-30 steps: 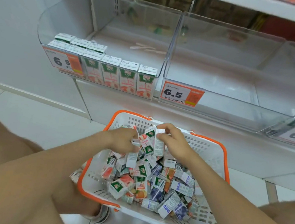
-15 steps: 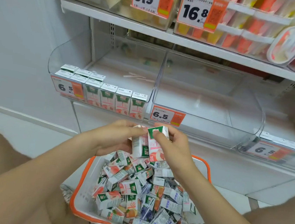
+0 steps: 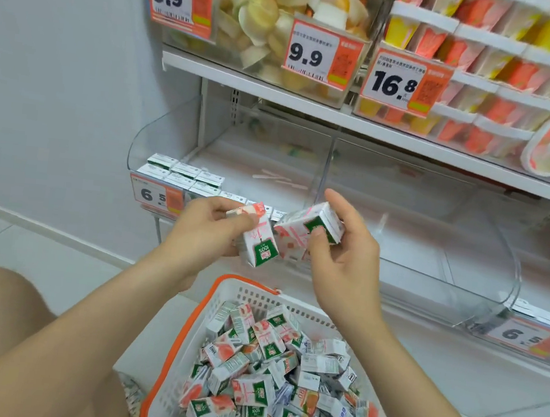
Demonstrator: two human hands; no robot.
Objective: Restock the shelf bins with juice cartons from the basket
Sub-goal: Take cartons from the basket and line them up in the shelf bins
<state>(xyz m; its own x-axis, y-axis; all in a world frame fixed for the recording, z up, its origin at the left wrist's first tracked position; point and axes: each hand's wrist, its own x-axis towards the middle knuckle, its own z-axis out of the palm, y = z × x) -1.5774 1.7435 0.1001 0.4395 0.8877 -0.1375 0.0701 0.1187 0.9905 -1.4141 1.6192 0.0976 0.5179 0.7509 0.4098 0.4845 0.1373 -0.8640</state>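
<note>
Head view — downward, close over basket [image 3: 182, 352]

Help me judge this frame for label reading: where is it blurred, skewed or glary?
In the head view the wide angle skews the upper shelf edge; its light is even, with faint sheen on the clear bin; the 16.8 tag reads sharply, but the lower-right 6.5 tag is smeared and the carton in the left hand looks slightly soft.

The left hand [image 3: 202, 231] and right hand [image 3: 342, 267] grip cartons [image 3: 260, 249] above the basket [image 3: 250, 294].

The basket [image 3: 180, 334] of loose cartons [image 3: 257, 378] sits before the shelf [image 3: 424, 331], whose left bin [image 3: 144, 140] holds carton rows [image 3: 185, 172].
</note>
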